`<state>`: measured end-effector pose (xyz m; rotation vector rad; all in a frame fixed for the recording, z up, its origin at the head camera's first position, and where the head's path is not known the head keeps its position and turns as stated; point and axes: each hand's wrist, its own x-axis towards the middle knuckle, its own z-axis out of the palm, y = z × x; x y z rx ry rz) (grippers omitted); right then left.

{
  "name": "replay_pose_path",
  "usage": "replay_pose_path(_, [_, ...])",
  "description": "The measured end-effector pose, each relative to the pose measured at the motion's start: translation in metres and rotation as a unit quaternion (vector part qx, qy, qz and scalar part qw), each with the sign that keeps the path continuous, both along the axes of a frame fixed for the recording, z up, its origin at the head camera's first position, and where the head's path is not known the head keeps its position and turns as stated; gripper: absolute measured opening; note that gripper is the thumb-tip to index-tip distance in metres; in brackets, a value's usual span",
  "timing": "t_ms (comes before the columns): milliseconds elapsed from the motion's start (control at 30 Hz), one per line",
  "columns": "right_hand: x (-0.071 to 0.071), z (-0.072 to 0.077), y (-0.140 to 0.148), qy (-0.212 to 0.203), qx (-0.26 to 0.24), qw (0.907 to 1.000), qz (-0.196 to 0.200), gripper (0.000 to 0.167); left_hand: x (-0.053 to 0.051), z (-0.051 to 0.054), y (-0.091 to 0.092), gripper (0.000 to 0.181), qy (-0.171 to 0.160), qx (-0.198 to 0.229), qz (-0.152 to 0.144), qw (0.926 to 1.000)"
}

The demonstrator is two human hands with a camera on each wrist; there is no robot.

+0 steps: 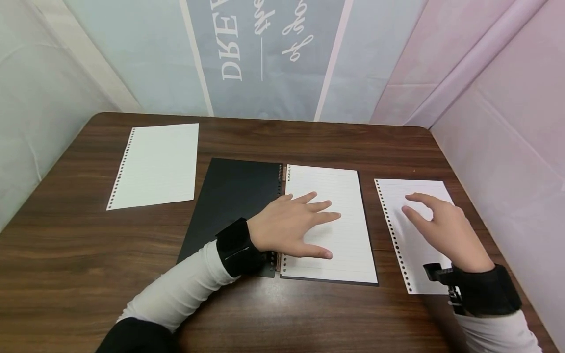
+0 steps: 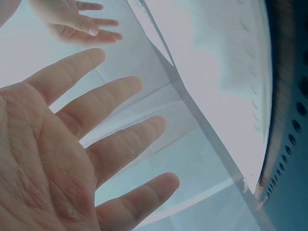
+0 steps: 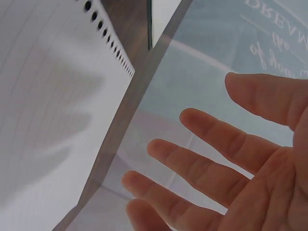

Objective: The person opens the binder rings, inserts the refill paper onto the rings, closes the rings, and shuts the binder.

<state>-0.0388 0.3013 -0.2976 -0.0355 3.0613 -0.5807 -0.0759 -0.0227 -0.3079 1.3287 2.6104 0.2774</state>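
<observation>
Mid-table in the head view: black binder [image 1: 234,196], opened out flat, cover half left, page stack [image 1: 348,230] on the right half, ring spine [image 1: 284,173] between. Left hand [image 1: 293,225] is over the spine and page stack, back of hand up, fingers fanned; grip spread. Left loose sheet [image 1: 154,166] lies toward the back left of the table [image 1: 66,264], well apart from the binder. Right loose sheet [image 1: 415,251] lies just beside the binder, on its right, hole row facing it. Right hand [image 1: 450,230] is over that sheet, thumb and index apart; other fingers mostly hidden here. Black straps [image 1: 240,247] on both wrists, white sleeves [image 1: 176,289]. Behind the table, backdrop [image 1: 273,93] with white lettering. Left wrist view: palm toward camera, four fingers straight and separated, thumb out of frame. Page stack and punched holes sit at upper right, with a visible gap to the fingertips [image 2: 168,183]. Right hand shows at top, fingers extended. Right wrist view: grip spread, thumb well off the fingers, little finger partly cropped. Right loose sheet fills the left side, finger shadows [image 3: 67,125] on it, hand apart from the paper. Binder edge just visible at top.
</observation>
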Motion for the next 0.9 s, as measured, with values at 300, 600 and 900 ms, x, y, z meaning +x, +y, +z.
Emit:
replay_pose_path(300, [0.004,-0.009,0.036,0.011,0.005,0.9995,-0.030,0.051,-0.003,0.000,0.009,0.077,0.012,-0.005,-0.012,0.9998])
replay_pose_path(600, [0.008,-0.019,0.068,0.002,0.008,0.9976,-0.069,0.052,-0.007,0.000,0.020,0.078,0.017,-0.005,-0.025,0.9995])
replay_pose_path(900, [0.010,-0.024,0.086,-0.043,0.021,0.9911,-0.124,0.060,-0.013,0.003,0.027,0.077,0.015,-0.004,-0.028,0.9995])
